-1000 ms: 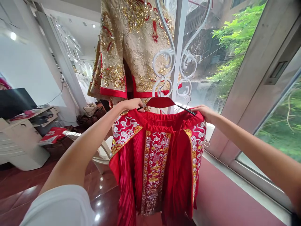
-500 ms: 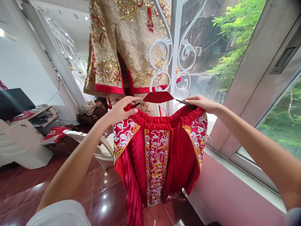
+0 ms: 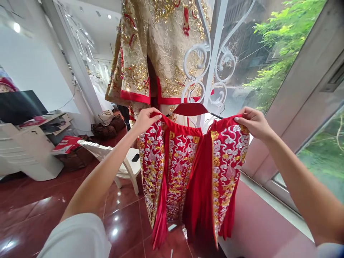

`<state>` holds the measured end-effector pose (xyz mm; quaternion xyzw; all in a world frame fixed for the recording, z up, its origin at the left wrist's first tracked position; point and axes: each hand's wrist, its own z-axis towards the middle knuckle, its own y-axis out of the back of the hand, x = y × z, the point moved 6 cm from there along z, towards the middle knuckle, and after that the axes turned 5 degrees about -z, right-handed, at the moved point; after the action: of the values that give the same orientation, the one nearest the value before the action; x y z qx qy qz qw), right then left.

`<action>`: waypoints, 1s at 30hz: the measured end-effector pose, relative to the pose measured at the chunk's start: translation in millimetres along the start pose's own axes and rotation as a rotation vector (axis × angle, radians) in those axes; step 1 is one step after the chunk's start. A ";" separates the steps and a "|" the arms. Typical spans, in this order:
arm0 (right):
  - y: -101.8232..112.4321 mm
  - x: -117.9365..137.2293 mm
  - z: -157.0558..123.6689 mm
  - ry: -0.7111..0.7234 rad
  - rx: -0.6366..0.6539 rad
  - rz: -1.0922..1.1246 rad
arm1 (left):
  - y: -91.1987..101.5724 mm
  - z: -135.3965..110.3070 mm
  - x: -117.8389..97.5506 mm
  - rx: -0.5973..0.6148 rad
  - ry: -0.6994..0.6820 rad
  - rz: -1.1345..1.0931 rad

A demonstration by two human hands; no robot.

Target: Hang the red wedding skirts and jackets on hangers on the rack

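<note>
The left hand and right hand, well apart, each pinch a top corner of a red embroidered skirt, held up before a red hanger. Behind hang a gold jacket, its top cut off, and a white metal rack; a white plastic chair stands left.
</note>
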<state>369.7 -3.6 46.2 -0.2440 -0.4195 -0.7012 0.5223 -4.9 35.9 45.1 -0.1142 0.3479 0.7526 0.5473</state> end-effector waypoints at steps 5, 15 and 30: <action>-11.2 39.1 9.8 0.118 0.056 -0.125 | -18.7 -2.1 0.9 0.183 -0.090 -0.045; -17.7 27.0 13.8 0.082 0.155 -0.100 | -109.4 -90.1 -67.8 -0.005 0.054 0.347; -91.5 47.4 -51.7 0.164 -0.110 -0.886 | -185.5 -125.0 -30.0 0.069 0.361 -0.275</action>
<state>273.0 -62.8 25.3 -0.0120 -0.4031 -0.8953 0.1894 147.8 -38.1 -103.7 -0.2744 0.4467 0.6261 0.5772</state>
